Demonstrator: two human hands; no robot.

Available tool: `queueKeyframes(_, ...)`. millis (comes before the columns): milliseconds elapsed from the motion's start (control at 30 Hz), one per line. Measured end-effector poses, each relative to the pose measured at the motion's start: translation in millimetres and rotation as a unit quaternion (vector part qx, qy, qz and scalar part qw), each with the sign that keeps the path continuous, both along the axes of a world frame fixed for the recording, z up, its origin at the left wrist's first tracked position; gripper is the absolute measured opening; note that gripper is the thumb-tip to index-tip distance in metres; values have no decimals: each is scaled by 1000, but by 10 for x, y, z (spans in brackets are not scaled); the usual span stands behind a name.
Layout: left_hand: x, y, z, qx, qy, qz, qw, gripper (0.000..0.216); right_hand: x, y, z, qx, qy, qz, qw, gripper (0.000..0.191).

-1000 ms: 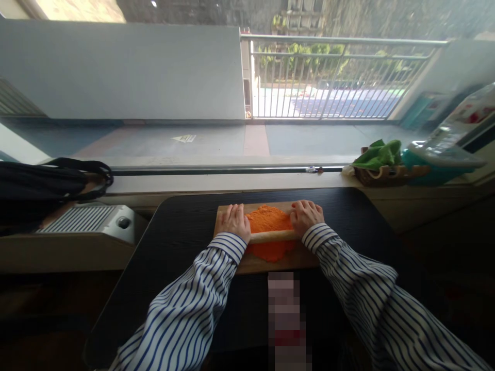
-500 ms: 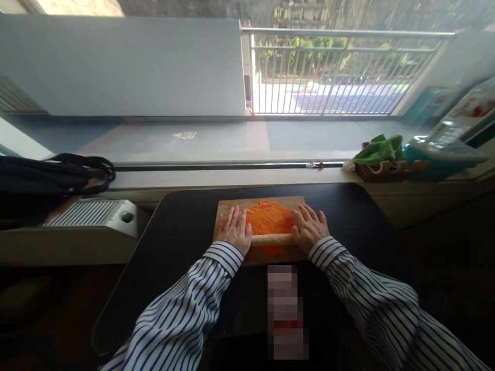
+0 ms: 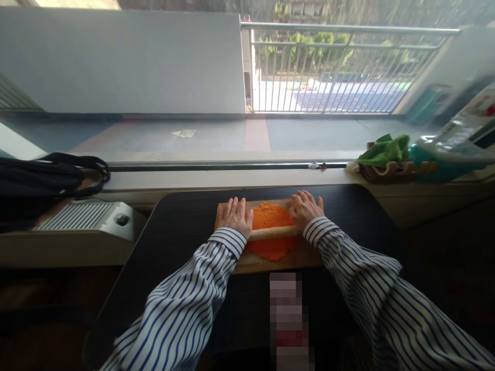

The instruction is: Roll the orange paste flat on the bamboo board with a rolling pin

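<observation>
A flat sheet of orange dough (image 3: 273, 232) lies on a wooden board (image 3: 270, 264) on a black table (image 3: 181, 232). Across the dough runs a wooden rolling pin (image 3: 273, 233). My left hand (image 3: 234, 216) presses flat on the pin's left end, fingers stretched out. My right hand (image 3: 306, 208) presses on the right end in the same way, fingers pointing away from me. Both arms wear blue-and-white striped sleeves. The pin's ends are hidden under my palms.
A window sill runs behind the table. On its right stands a small basket with a green cloth (image 3: 384, 150) and teal items. At left sit a grey ribbed appliance (image 3: 83, 219) and a black bag (image 3: 42, 180). Outside is a railing.
The pin came toward me over the dough half a second ago, then rolled away again toward the board's far edge. My hands moved with it.
</observation>
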State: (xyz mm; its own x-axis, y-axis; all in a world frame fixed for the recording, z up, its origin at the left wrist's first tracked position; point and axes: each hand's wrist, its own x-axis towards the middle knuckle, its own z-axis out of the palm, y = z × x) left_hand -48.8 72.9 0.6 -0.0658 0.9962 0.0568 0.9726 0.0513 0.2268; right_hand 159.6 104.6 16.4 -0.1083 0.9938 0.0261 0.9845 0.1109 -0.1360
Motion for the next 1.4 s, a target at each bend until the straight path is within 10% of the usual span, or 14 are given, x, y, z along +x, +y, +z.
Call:
queueKeyframes(467, 4, -478, 10, 15, 32, -60, 998, 57, 85, -617, -49, 28, -47, 43, 998, 47)
queueKeyframes(1067, 8, 51, 114, -60, 21, 10, 998, 62, -66, 101, 28, 7, -8, 16, 1000, 44)
queueKeyframes(1400, 6, -429, 66, -27, 35, -73, 996, 64, 79, -521, -69, 12, -20, 43, 999, 45)
